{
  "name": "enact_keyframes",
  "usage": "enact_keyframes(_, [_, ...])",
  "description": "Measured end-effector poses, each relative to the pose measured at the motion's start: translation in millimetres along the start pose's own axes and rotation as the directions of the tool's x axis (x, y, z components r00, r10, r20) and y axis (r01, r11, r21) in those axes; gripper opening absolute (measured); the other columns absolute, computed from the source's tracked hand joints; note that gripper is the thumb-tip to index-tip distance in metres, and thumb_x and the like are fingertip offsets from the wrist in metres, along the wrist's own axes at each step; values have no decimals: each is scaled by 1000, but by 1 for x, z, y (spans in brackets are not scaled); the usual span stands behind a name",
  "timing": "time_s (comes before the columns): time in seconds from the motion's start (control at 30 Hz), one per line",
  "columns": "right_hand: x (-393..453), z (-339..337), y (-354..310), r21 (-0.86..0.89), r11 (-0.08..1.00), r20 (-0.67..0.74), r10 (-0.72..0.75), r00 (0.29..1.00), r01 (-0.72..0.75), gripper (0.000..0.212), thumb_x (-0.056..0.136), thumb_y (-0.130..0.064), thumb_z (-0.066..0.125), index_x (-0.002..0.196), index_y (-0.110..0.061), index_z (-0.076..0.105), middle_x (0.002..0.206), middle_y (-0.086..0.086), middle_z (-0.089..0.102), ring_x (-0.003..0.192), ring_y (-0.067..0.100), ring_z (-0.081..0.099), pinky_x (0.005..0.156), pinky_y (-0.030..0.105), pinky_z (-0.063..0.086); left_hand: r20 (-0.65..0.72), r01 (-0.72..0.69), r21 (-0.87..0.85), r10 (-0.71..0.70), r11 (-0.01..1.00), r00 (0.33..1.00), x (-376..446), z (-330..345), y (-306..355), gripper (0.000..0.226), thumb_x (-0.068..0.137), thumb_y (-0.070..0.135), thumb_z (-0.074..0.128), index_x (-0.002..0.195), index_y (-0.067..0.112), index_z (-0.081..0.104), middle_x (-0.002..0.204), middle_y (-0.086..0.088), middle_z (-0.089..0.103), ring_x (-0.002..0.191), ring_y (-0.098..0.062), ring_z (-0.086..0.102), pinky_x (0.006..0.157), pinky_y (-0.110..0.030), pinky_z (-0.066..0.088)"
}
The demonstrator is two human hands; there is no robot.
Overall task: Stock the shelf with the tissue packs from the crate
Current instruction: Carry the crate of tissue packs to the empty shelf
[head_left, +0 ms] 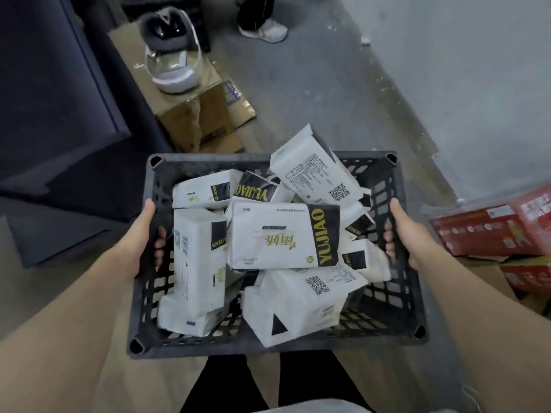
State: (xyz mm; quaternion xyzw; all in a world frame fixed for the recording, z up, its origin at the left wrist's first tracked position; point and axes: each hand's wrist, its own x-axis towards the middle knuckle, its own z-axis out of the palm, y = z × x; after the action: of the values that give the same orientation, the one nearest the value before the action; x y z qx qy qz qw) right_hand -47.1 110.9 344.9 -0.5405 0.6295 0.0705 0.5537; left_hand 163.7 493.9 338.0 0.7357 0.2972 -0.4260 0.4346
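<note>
Lying heaped and crisscrossed, the tissue packs [286, 234] fill the black plastic crate [262, 344], one white pack [316, 171] propped up on end against the far wall and poking above the rim, the rest flat or tilted on each other. The crate is carried at about waist height over a grey concrete floor [343, 93], and no shelf can be made out for certain, only a dark blue unit [53, 84] at the left edge. The step in hand looks like bringing the whole load to the shelf, and doing it well probably means keeping the crate level so the upright pack does not tip out, and setting it down close to the shelf before lifting packs one at a time. The left hand [140, 236] grips the left side wall, its thumb lying along the rim and its fingertips [159, 242] curled in through the lattice openings; the right hand [408, 234] grips the opposite wall the same way, fingers hooked through the slots. Both hands are closed firmly round the crate walls and touch no pack. Beyond lie a torn cardboard box [193, 114] with a shoe [171, 55] on it, red cartons [489, 231] at right, and another person's foot [265, 29].
</note>
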Motion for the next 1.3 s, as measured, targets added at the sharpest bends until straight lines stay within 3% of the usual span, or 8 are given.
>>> enact_keyframes(0.4, [-136, 201, -44, -281, 934, 221, -158, 962, 218, 51, 83, -64, 54, 72, -14, 52, 62, 2, 50, 49, 17, 42, 45, 26, 38, -163, -10, -364, -53, 931, 985, -51, -222, -131, 69, 79, 80, 36, 60, 14, 39, 51, -1, 33, 46, -20, 28, 47, -27, 27])
enact_keyframes(0.53, [-182, 272, -40, -377, 870, 319, -198, 927, 316, 51, 78, -61, 62, 80, -11, 55, 66, 4, 55, 52, 19, 46, 47, 28, 38, -226, -30, -474, -88, 880, 970, -66, -283, -188, 68, 79, 80, 36, 59, 15, 39, 49, -1, 33, 42, -19, 28, 45, -24, 27])
enact_keyframes(0.7, [-243, 360, -27, -425, 794, 471, -217, 855, 436, 44, 80, -45, 70, 88, -6, 52, 61, 5, 48, 47, 18, 39, 43, 26, 33, -302, -64, -598, -151, 799, 941, -92, -350, -256, 68, 82, 78, 35, 60, 14, 39, 50, -1, 32, 41, -18, 27, 44, -23, 25])
enact_keyframes(0.97, [-346, 474, 0, -458, 659, 649, -210, 731, 597, 35, 79, -31, 75, 79, -6, 51, 62, 6, 46, 47, 18, 37, 44, 25, 31, -391, -124, -741, -274, 660, 878, -148, -422, -351, 68, 82, 78, 35, 59, 14, 38, 49, -1, 33, 42, -18, 28, 44, -23, 25])
enact_keyframes(1.3, [-433, 588, 26, -449, 503, 797, -148, 585, 739, 33, 77, -31, 76, 74, -10, 52, 61, 4, 47, 48, 17, 36, 47, 27, 33, -411, -183, -853, -413, 489, 813, -177, -470, -428, 68, 80, 81, 32, 58, 17, 35, 47, 2, 32, 34, -14, 26, 37, -17, 24])
